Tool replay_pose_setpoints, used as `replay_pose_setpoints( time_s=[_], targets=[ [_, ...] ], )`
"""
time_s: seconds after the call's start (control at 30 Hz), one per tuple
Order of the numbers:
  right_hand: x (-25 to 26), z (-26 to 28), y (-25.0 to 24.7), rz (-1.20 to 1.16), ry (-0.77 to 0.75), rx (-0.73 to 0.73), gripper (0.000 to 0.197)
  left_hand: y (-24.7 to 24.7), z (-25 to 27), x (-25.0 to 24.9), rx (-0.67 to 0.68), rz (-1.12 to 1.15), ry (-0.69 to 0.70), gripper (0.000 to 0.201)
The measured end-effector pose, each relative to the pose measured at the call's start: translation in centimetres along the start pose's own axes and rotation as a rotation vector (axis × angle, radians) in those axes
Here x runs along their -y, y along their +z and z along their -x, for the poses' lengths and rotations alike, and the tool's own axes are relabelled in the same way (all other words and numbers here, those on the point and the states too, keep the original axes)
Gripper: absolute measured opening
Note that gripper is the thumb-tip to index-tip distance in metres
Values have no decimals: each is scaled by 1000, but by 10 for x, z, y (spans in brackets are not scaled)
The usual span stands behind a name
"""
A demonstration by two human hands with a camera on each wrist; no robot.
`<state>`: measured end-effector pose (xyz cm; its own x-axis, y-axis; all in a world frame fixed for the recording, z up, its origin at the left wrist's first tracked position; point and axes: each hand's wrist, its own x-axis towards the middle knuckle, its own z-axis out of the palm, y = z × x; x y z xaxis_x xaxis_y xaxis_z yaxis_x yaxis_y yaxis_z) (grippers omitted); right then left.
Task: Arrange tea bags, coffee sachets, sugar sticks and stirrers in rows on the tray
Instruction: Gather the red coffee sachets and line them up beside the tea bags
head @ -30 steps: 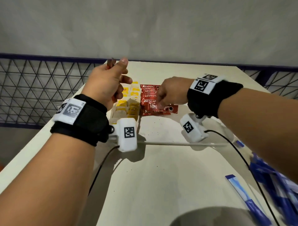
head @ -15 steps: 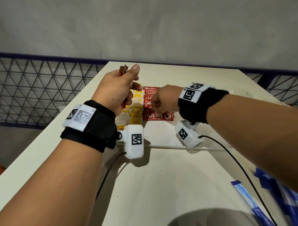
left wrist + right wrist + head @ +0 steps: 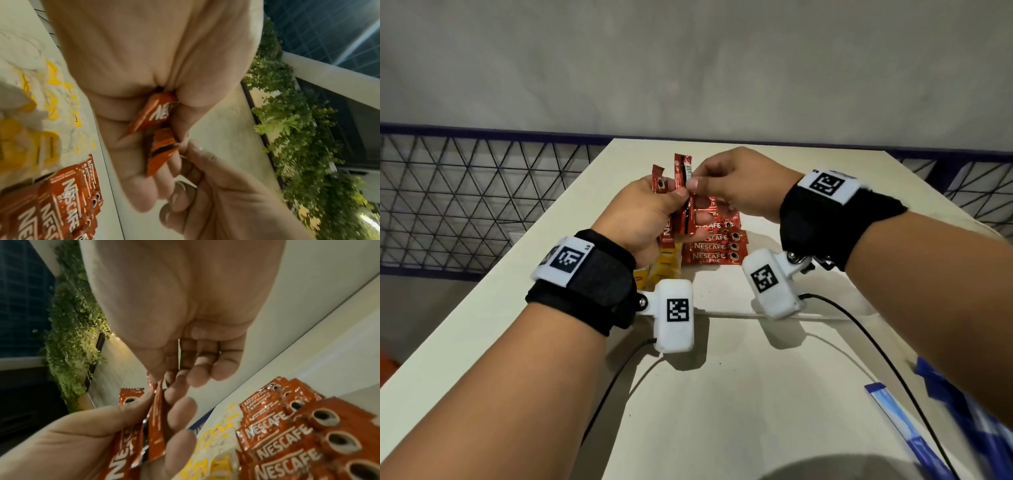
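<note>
Left hand [image 3: 643, 212]: clenched round spare Nescafé sachets [image 3: 658, 178].
Right hand [image 3: 736, 185]: pinching one sachet [image 3: 683, 171].
Risk: dragging neighbours out, scattering the laid row [image 3: 714, 246].

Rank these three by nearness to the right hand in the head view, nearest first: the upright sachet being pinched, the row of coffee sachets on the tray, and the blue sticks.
1. Upright sachet: pinched by the right hand.
2. Row of coffee sachets: just below that hand.
3. Blue sticks: far off, at the near right table edge.
</note>
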<state>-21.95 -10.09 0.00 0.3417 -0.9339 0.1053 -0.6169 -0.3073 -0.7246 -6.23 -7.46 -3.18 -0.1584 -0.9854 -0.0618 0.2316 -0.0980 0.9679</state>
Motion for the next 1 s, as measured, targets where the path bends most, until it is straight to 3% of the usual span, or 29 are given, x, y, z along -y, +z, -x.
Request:
replay_pose_setpoints(
  time_s=[0.13, 0.27, 0.33, 0.47, 0.57, 0.67, 0.8, 0.9, 1.0],
  targets=[
    [-2, 6, 1, -189, 32, -45, 19, 1, 7, 3, 78, -99, 11, 18],
    [-2, 10, -3, -176, 47, -88, 24, 2, 15, 2, 62, -265, 37, 7],
    [-2, 12, -4, -201, 75, -109, 28, 3, 17, 0, -15, -325, 71, 8],
    [0, 16, -13, -450, 156, -140, 50, 4, 15, -3, -265, -766, 325, 6],
    [0, 17, -17, -499, 166, -95, 35, 9, 17, -9, -295, -985, 443, 8],
    [-2, 17, -20, -560, 132, -69, 5, 8, 18, -13, -276, -846, 387, 16],
    [-6, 20, -26, -588, 93, -43, 7, -3, 23, -24, -242, -409, 166, 4],
    [-5, 22, -29, -454, 118, 28, 8, -7, 24, -29, -203, -492, 162, 9],
    [4, 24, -32, -51, 87, 113, 5, -6, 24, -31, -191, -714, 217, 8]
  ],
)
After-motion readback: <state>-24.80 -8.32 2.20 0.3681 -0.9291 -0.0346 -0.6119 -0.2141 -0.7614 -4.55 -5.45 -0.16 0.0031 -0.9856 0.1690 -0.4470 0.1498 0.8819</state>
